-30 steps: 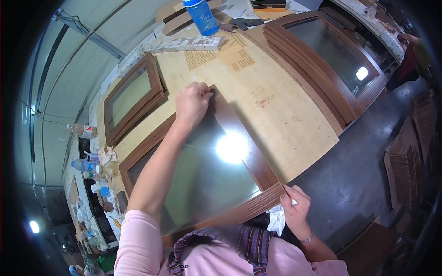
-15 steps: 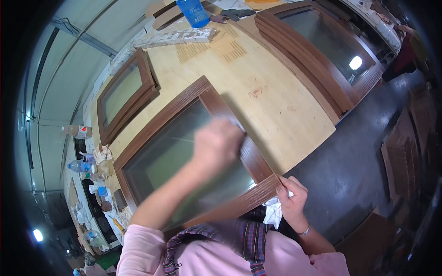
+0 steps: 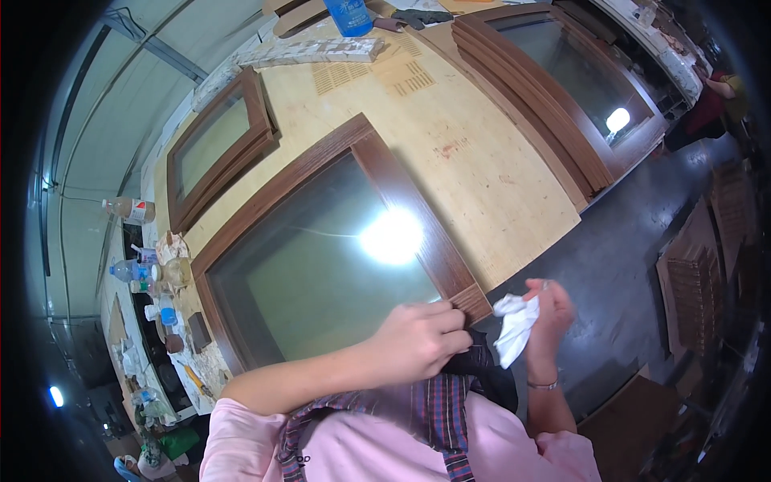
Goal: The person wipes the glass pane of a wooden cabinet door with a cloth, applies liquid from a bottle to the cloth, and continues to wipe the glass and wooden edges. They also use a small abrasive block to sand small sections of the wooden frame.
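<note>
A brown wood-framed glass panel [image 3: 321, 241] lies in front of me on the pale tabletop, its glass reflecting a bright light. My left hand [image 3: 422, 341] is closed over the panel's near rail, close to the right corner, knuckles up; its fingertips are hidden. Beyond that corner and off the table edge, my right hand [image 3: 552, 321] pinches a crumpled white cloth or tissue [image 3: 514, 325], apart from the panel.
A smaller glazed frame [image 3: 217, 149] lies at the far left. Stacked glazed frames [image 3: 554, 96] fill the right side of the table [image 3: 482, 185]. Bottles [image 3: 132, 210] and a cluttered ledge line the left, with a blue container [image 3: 348, 18] at the back. Another person [image 3: 707, 104] is at far right.
My left hand has moved from the right stile down to the near rail. My right hand has let go of the panel's corner and lifted the white cloth beside it.
</note>
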Available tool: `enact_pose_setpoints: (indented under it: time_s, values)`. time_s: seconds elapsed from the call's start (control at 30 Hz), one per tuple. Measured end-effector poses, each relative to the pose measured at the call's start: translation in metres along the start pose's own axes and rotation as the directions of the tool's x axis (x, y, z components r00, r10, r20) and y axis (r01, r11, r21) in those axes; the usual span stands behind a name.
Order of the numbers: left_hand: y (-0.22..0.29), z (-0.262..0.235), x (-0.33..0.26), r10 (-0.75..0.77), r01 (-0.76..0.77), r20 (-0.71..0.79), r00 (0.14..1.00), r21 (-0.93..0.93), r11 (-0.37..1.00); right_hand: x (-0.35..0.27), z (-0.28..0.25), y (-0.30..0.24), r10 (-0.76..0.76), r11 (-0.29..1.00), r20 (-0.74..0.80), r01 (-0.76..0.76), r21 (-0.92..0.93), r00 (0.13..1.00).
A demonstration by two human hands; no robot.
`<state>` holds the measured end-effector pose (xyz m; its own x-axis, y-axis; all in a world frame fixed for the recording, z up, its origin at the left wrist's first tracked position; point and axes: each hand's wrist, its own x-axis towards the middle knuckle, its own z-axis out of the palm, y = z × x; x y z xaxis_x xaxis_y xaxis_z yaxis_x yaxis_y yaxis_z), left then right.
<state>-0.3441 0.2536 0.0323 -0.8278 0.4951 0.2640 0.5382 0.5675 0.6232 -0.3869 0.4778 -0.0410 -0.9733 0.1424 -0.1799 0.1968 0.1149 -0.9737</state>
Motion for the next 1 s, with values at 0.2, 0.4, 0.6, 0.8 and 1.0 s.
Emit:
enact_pose_setpoints:
  time_s: [0.2,0.4,0.6,0.8,1.0]
  values:
    - [0.008,-0.043,-0.055,-0.295,0.277,-0.170,0.940,-0.121,0.953,0.012,0.016,-0.039,-0.557,0.808,0.039,0.552,-0.205,0.830]
    - [0.001,-0.088,-0.156,-0.541,0.563,-0.510,0.669,-0.129,0.817,-0.016,0.069,-0.068,-0.708,0.612,0.377,0.785,-0.095,0.598]
    - [0.003,-0.111,-0.325,-0.711,0.625,-0.689,-0.143,-0.620,0.475,-0.043,0.099,-0.078,-0.665,0.611,0.528,0.791,-0.023,0.529]
    - [-0.029,-0.048,-0.453,-0.602,0.792,-0.746,-0.285,-0.537,0.290,-0.065,0.126,-0.074,-0.621,0.628,0.630,0.777,0.045,0.466]
    - [-0.022,-0.034,-0.448,-0.461,0.850,-0.821,-0.336,-0.475,0.227,-0.082,0.152,-0.087,-0.554,0.643,0.713,0.765,0.039,0.429]
